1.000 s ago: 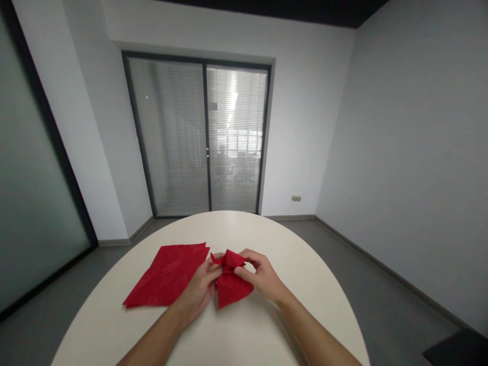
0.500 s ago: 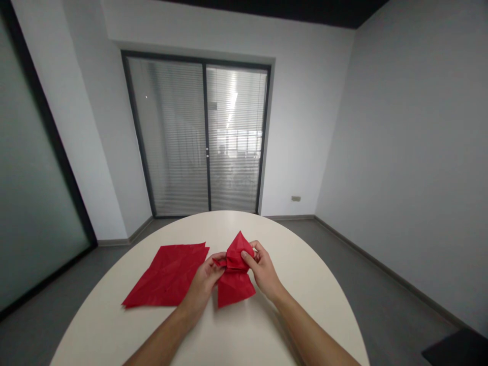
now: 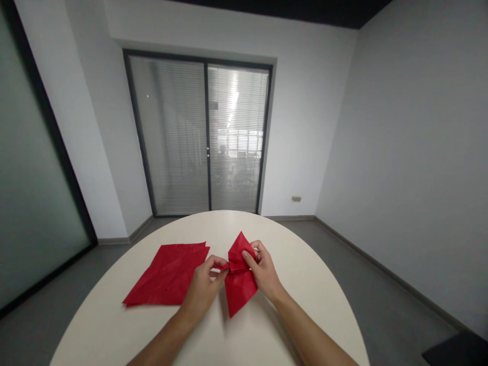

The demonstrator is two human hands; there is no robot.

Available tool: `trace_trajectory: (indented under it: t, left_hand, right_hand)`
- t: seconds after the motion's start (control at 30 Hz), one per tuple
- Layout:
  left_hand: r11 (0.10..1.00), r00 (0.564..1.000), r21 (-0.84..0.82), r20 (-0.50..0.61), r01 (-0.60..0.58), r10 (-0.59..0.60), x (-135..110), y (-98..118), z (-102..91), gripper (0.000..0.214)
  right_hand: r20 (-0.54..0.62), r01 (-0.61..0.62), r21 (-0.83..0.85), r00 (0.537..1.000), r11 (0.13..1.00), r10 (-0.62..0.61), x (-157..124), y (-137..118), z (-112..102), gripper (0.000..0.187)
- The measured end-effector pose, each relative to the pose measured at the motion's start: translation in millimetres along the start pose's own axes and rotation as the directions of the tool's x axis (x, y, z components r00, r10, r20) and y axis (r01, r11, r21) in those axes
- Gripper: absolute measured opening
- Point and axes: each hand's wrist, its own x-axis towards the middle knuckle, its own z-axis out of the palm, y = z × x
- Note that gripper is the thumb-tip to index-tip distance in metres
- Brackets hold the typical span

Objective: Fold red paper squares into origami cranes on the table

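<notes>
A folded piece of red paper (image 3: 241, 288) is held between my two hands above the table, one point upward and another downward, with a crease band across its middle. My left hand (image 3: 208, 279) pinches a narrow strip at the paper's left side between thumb and fingertips. My right hand (image 3: 265, 267) grips the right edge, thumb on the near face and fingers behind, partly hidden. Left of my left hand lies a stack of red paper sheets (image 3: 168, 274), flat and slightly wrinkled, its edges not quite lined up.
The round cream table (image 3: 305, 305) carries the paper. Beyond it stands a glazed partition with blinds (image 3: 171, 142), between white walls. A wall socket (image 3: 296, 199) sits low at the back. A dark object (image 3: 457, 351) is on the floor at lower right.
The folded paper's lower flap has swung from a broad end to a downward point. My left hand has shifted from a wider grip to a pinch on the side strip. My right hand stays put.
</notes>
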Motion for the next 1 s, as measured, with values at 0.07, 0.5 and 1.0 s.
trace_trajectory:
  t: [0.07,0.5,1.0]
  left_hand:
    - [0.999,1.000,0.048,0.022,-0.017,0.016,-0.8,1.9,-0.4,0.006]
    - [0.796,0.962,-0.545,0.082,0.263,-0.262,-1.0,4.6,8.4,0.036]
    - [0.984,0.975,0.166,-0.200,-0.062,0.095,-7.1,2.8,-1.7,0.015]
  right_hand:
    - [0.003,-0.011,0.016,1.000,1.000,0.011,0.2,1.9,0.0,0.045]
    - [0.073,0.014,0.175,0.997,0.984,-0.028,3.8,7.4,3.6,0.042]
    - [-0.003,0.049,-0.367,0.999,0.929,-0.054,-3.3,0.6,10.0,0.025]
